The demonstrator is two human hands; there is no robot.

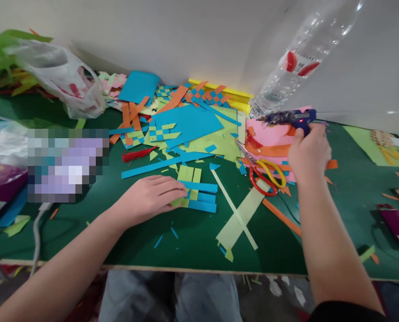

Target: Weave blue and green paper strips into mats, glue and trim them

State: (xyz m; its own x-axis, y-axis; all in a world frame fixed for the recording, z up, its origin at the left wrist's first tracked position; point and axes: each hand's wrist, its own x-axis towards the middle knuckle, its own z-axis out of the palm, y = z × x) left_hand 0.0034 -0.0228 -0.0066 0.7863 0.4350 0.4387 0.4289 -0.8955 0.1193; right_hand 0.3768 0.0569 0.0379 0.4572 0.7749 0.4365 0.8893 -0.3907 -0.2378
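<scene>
My right hand (309, 150) is closed around the handle of a blue hot glue gun (298, 117), whose nozzle points left above pink paper. A small red light glows on the gun's body. On the table, my left hand (154, 194) rests over the left side of a woven paper piece (201, 197) made of blue and light green strips, its fingers close together on it. Strip ends stick out to the right and at the top. Between the hands lie scissors (265, 176) with red and yellow handles, on a pale green strip (241, 214).
Behind lies a heap of coloured paper (189, 125) with a red tassel (137, 154) beside it. A plastic bottle (296, 67) leans by the wall. White plastic bags (65, 76) and a blurred-out device (68, 165) with a cable are at left. The table's front edge (202, 269) runs below.
</scene>
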